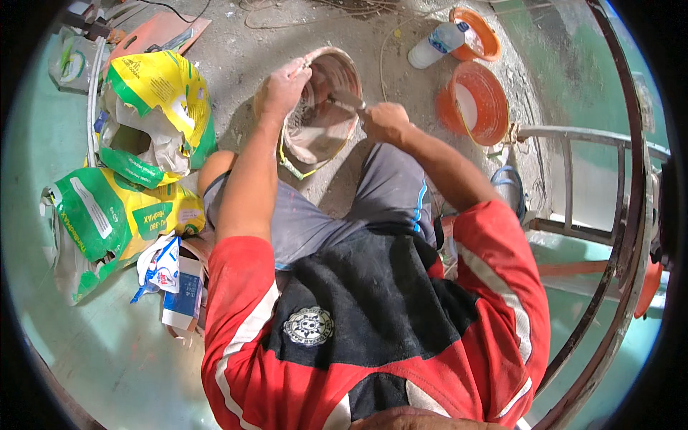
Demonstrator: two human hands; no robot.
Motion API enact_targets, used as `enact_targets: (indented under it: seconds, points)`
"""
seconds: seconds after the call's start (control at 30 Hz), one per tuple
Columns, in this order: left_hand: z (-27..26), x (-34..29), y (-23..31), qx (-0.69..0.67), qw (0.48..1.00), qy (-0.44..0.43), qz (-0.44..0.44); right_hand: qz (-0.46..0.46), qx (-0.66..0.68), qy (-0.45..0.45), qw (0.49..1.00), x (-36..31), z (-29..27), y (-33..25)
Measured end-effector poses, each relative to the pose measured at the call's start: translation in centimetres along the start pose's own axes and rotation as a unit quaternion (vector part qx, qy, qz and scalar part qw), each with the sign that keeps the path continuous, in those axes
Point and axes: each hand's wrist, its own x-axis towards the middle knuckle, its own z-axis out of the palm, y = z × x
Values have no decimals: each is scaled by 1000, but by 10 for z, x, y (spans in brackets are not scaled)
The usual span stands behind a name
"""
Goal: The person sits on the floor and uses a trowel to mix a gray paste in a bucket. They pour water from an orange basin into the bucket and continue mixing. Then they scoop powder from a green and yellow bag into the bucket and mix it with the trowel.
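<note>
Between my legs a mortar-stained bucket (315, 147) is tilted, its mouth toward me and some grey residue on its inner wall. My left hand (284, 89) grips the bucket's left rim, fingers curled over the edge. Closed round the handle of a small scraper (347, 99) is my right hand (387, 122), at the bucket's right side. The scraper's blade reaches inside the bucket; its tip is hard to make out against the dirty wall. A thin yellow-green cord handle (290, 167) hangs at the bucket's near side.
Two torn yellow-green powder bags (161, 89) lie at the left, near a blue-white box (183, 294). At the right stand an orange bucket (491, 107), another orange bucket (484, 32), a plastic bottle (437, 44) and a metal frame (573, 134). Cords cross the dusty floor (287, 29).
</note>
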Motion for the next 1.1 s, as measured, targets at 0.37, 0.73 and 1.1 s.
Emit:
enact_targets:
  seconds: [0.37, 0.73, 1.1]
  points:
    - [0, -11, 37, 67, 997, -3, -49, -120, -45, -36, 991, 10, -16, 40]
    - [-4, -2, -2, -37, 999, 19, -12, 76, 419, 5, 905, -11, -20, 64]
    - [-3, 0, 9, -8, 1000, -8, 2, 46, 334, 23, 941, -14, -18, 71]
